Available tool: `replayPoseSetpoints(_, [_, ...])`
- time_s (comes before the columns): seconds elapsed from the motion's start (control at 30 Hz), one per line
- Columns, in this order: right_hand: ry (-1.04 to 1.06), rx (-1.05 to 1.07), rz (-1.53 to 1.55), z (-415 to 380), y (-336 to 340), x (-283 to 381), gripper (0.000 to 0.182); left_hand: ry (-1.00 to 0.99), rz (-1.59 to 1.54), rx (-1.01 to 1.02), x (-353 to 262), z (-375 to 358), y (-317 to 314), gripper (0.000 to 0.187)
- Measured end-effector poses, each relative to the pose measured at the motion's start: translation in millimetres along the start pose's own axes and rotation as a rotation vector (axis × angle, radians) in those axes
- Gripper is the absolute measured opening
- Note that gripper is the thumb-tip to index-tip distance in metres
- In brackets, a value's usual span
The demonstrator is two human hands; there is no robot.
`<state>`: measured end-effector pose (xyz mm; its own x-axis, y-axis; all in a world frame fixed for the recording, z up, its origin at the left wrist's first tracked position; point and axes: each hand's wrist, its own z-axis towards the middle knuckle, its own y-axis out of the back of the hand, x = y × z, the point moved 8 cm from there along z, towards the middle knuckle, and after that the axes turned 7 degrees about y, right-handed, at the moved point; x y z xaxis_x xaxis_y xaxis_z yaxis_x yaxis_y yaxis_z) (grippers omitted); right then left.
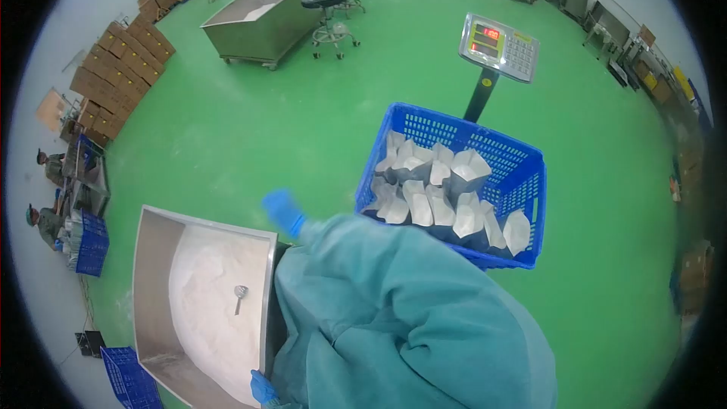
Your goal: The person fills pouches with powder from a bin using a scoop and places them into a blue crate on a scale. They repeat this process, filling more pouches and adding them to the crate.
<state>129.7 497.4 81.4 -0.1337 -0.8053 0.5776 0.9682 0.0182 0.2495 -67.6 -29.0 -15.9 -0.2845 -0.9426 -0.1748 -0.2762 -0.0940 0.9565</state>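
My left hand (263, 388), in a blue glove, is at the near edge of a steel bin (204, 221), with its fingers closed over the rim. White powder (212, 280) fills much of the bin, and a small metal scoop (240, 297) lies on top of it. Beyond the bin's far right corner, my right hand (284, 212) is raised over the green floor, its blue glove smeared by motion. Whether it holds anything does not show. To its right, a blue crate (522, 174) holds several upright open-topped silvery-white bags (418, 201).
A scale's display head (498, 47) with red digits rises on a post behind the crate. Further back stand another steel bin (265, 26) and a wheeled stool (331, 11). Stacked cartons (117, 76), two people (49, 216) and a blue basket (92, 244) are at the left.
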Motion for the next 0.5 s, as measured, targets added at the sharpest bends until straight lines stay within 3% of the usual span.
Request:
replayPoseSetpoints(0.03, [-0.29,0.138,0.498,-2,-28,40,0.022,-0.009,0.007,0.032,2,0,-2,0.066])
replayPoseSetpoints(0.07, [-0.233,0.104,0.425,-30,-86,53,0.021,-0.015,0.012,0.064,3,-2,-5,0.065])
replayPoseSetpoints(0.1, [-0.087,0.368,0.312,-30,-101,105,0.023,-0.003,0.001,0.053,2,-9,-3,0.065])
replayPoseSetpoints(0.17, [0.224,0.692,0.094,-81,-154,148,0.018,-0.175,-0.016,0.005,-11,-33,14,0.055])
replayPoseSetpoints(0.2, [0.233,0.7,0.114,-96,-152,158,0.018,-0.152,-0.016,-0.002,4,-37,22,0.055])
replayPoseSetpoints(0.27, [0.035,1.078,-0.079,-143,-145,148,0.042,-0.096,0.065,-0.034,35,-46,36,0.056])
replayPoseSetpoints(0.3, [0.044,1.09,-0.07,-143,-146,156,0.042,-0.071,0.103,-0.047,52,-48,41,0.056])
replayPoseSetpoints(0.37, [-0.261,1.33,-0.092,-159,-147,143,0.059,-0.017,0.16,-0.061,78,-60,39,0.058])
replayPoseSetpoints(0.43, [-0.22,1.393,-0.087,-178,-167,126,0.064,0.029,0.221,-0.062,110,-74,33,0.06])
replayPoseSetpoints(0.5, [0.126,1.452,-0.125,-183,-178,133,0.061,0.086,0.273,-0.069,141,-92,24,0.061])
